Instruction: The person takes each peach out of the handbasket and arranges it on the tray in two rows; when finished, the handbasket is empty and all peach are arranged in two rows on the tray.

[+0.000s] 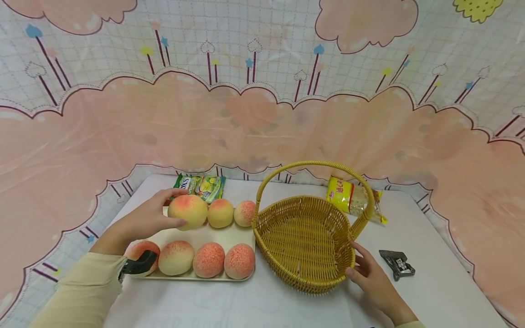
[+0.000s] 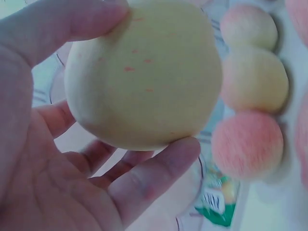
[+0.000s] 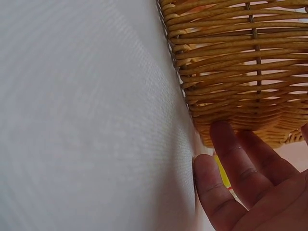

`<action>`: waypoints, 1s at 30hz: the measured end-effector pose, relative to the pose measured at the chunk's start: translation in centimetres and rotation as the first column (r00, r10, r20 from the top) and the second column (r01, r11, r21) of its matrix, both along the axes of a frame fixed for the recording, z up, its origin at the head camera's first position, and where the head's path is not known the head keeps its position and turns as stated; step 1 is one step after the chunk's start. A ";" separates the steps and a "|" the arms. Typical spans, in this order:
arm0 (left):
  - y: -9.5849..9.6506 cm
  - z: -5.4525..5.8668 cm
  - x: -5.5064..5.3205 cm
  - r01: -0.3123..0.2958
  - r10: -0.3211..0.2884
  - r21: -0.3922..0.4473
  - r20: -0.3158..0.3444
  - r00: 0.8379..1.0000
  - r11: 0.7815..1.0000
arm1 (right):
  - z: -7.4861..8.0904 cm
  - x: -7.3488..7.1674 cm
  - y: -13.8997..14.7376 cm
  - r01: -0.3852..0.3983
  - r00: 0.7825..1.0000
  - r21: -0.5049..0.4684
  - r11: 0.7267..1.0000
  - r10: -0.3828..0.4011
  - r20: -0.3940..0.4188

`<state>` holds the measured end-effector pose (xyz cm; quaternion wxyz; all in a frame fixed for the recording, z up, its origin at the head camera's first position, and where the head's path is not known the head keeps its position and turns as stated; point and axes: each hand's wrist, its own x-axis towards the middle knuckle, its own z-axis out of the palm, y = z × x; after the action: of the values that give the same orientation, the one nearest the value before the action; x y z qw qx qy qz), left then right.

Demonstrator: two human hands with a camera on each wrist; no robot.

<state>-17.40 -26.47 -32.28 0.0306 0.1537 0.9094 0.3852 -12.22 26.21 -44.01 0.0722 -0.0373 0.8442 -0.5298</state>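
My left hand point(image 1: 153, 214) grips a large yellow peach point(image 1: 192, 213) with a red blush, held over the back left of a cream tray point(image 1: 223, 236). The left wrist view shows the thumb on one side of this peach and fingers point(image 2: 159, 178) bent around the other. Two more peaches stand in the tray's back row, and several peaches point(image 1: 208, 259) line its front. Beside the tray stands a woven basket point(image 1: 301, 237) with a tall arched handle, its inside bare. My right hand point(image 1: 375, 280) touches the basket's right side, its fingertips against the outer weave in the right wrist view.
A green snack packet point(image 1: 207, 187) lies behind the tray. Behind the basket on the right is a yellow bag point(image 1: 348, 196) with a see-through part. A small black object point(image 1: 398, 263) lies at the right on the white table point(image 1: 426, 228). A patterned cloth hangs behind.
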 end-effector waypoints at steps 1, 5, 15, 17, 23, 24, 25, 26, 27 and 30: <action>-0.3 -0.1 -0.1 -0.015 0.015 -0.008 0.004 1.000 1.000 | 0.0 0.0 0.0 -0.004 1.000 -0.002 1.000 0.004 0.000; -1.4 -0.8 -0.7 -0.058 0.058 -0.009 0.023 0.998 0.998 | 0.1 0.1 0.0 0.002 1.000 -0.003 1.000 -0.002 -0.002; -4.1 -2.5 -2.8 -0.108 0.108 -0.002 -0.032 0.994 0.994 | 0.3 0.1 -0.2 0.007 1.000 -0.018 1.000 -0.007 -0.001; -4.5 -2.7 -3.1 -0.130 0.130 -0.014 -0.025 0.991 0.991 | 0.2 0.1 -0.2 0.006 1.000 -0.018 1.000 -0.006 -0.002; -5.6 -3.3 -3.5 -0.175 0.179 -0.105 0.025 0.984 0.979 | 0.3 0.0 -0.3 0.016 1.000 0.006 1.000 -0.016 0.000; -5.8 -3.4 -3.6 -0.176 0.181 -0.116 0.030 0.983 0.978 | 0.3 0.0 -0.3 0.018 1.000 0.009 1.000 -0.018 0.000; -5.9 -3.5 -3.7 -0.177 0.183 -0.127 0.033 0.983 0.976 | 0.3 0.0 -0.3 0.017 1.000 0.011 1.000 -0.017 -0.003; -6.1 -3.6 -3.9 -0.180 0.186 -0.136 0.035 0.982 0.974 | 0.3 0.0 -0.3 0.016 1.000 0.013 1.000 -0.016 -0.006; -6.2 -3.7 -4.0 -0.181 0.188 -0.142 0.039 0.981 0.973 | 0.3 0.0 -0.3 0.015 1.000 0.014 1.000 -0.015 -0.007; -6.4 -3.8 -4.3 -0.184 0.195 -0.155 0.053 0.979 0.971 | 0.4 0.1 -0.3 0.010 1.000 0.017 1.000 -0.010 -0.012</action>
<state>-21.68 -32.91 -36.13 0.0360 0.0503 0.9446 0.3224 -12.10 25.91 -43.66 0.0649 -0.0356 0.8494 -0.5226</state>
